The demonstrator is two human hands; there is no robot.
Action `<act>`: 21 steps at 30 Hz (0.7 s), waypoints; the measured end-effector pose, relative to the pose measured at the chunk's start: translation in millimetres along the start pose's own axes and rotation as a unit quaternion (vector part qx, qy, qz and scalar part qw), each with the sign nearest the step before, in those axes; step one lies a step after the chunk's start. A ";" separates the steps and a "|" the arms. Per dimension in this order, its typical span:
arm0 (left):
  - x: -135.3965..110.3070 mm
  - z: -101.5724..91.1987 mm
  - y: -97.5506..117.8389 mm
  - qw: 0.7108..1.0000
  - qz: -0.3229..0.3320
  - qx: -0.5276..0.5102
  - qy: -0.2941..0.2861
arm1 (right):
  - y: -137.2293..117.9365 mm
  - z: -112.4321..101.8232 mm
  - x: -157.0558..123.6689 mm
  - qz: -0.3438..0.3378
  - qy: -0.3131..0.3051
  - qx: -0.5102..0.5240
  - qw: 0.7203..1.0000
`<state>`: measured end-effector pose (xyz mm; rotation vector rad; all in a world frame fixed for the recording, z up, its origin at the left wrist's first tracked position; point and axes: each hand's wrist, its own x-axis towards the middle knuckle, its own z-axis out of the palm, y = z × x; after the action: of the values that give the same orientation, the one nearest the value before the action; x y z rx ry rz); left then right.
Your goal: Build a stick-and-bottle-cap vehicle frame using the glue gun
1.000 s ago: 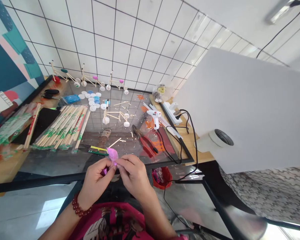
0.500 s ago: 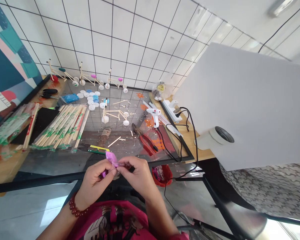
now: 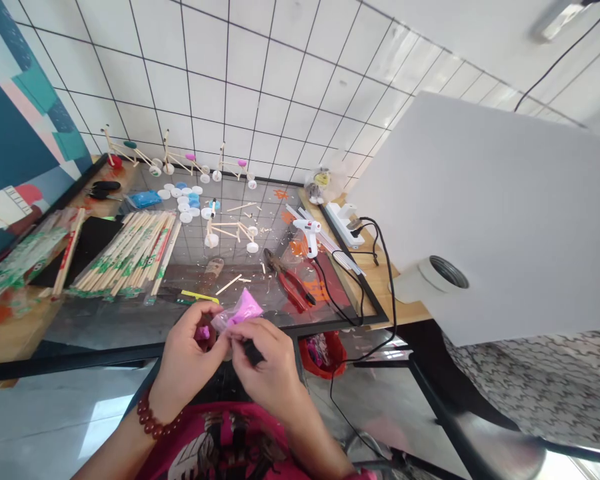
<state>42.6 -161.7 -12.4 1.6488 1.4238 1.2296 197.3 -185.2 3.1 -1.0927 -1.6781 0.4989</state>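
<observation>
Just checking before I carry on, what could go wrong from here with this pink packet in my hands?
The pink plastic packet, pinched between your left hand and right hand, might tear. The pink piece could then slip past the table's black edge to the floor. Reaching forward, your arm might also snag the black cord of the white glue gun.

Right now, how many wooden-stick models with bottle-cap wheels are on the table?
4: a left model, middle model and right model in a row along the white tiled wall, and a fourth model nearer, beside the loose white bottle caps. None looks hidden.
</observation>
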 end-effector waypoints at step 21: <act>8.7 -24.2 12.6 0.991 0.045 -0.082 -0.091 | 14.2 -4.7 3.6 0.243 -0.016 0.295 0.924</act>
<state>24.9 -158.7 10.0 1.6793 1.1199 1.1794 207.4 -175.9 -4.0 -1.0301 -1.1406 1.2548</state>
